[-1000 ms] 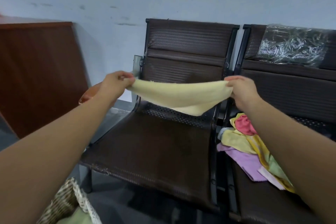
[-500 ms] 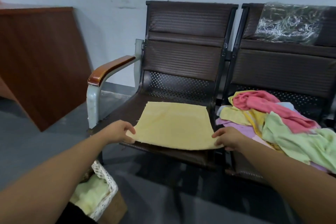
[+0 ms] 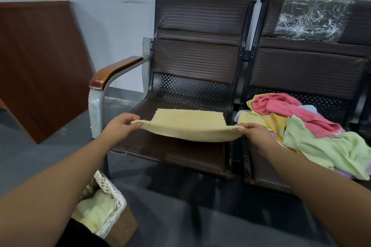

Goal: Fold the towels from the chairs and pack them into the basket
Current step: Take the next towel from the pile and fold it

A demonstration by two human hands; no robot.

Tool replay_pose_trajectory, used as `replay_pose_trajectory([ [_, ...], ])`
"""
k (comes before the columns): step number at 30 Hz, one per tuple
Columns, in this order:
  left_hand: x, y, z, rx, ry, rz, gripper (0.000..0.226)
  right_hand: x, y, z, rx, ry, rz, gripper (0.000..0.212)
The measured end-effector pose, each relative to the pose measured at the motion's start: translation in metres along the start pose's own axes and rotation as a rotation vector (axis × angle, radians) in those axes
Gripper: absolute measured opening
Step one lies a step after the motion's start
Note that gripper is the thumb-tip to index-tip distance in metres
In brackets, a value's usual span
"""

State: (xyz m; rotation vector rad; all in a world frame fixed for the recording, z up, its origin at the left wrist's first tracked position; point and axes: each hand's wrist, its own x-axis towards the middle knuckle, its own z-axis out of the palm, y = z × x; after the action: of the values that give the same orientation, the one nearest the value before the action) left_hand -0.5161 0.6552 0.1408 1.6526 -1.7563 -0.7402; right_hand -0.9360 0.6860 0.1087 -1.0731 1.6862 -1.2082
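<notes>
A pale yellow towel [image 3: 188,125] lies partly on the seat of the left brown chair [image 3: 192,152]. Its far edge rests on the seat and its near edge is lifted. My left hand [image 3: 120,126] pinches the near left corner. My right hand [image 3: 254,133] pinches the near right corner. A heap of pink, green, yellow and purple towels [image 3: 313,132] covers the seat of the right chair. The wicker basket [image 3: 118,224] with a white lace liner stands on the floor at the lower left, with a light green towel [image 3: 96,210] inside it.
The left chair has a wooden armrest [image 3: 114,71] on a grey metal post. Crumpled clear plastic [image 3: 313,18] hangs on the right chair's backrest. A brown wooden panel [image 3: 38,62] leans against the wall at left. Grey floor runs in front of the chairs.
The towel went from held stretched in the air to laid flat on the left seat. Both hands have now lifted its near edge off the seat.
</notes>
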Motion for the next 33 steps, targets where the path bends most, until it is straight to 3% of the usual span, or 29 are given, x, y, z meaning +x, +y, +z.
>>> replay_pose_trajectory([
  [2,0.000,0.003,-0.001,-0.066,-0.052,-0.012,0.011,0.003,-0.007,0.001,0.262,-0.030,0.049,0.020],
  [4,0.001,0.005,0.001,-0.063,-0.114,-0.011,0.012,0.004,-0.011,0.000,0.311,-0.059,0.095,0.023],
  [11,0.013,-0.007,0.013,-0.043,-0.244,-0.076,0.016,0.015,-0.006,-0.008,0.055,-0.093,0.210,0.008],
  [19,0.092,-0.003,0.040,0.149,-0.043,-0.096,0.012,0.083,-0.010,0.012,-0.170,0.005,0.045,0.009],
  [25,0.146,-0.022,0.083,0.345,0.021,-0.112,0.016,0.152,0.009,0.040,-0.401,0.100,0.008,0.012],
  [29,0.161,-0.047,0.110,0.351,0.090,-0.155,0.015,0.180,0.035,0.059,-0.585,0.095,-0.051,0.008],
  [33,0.166,-0.061,0.124,0.338,0.068,-0.171,0.016,0.186,0.068,0.070,-0.728,0.096,-0.104,0.022],
])
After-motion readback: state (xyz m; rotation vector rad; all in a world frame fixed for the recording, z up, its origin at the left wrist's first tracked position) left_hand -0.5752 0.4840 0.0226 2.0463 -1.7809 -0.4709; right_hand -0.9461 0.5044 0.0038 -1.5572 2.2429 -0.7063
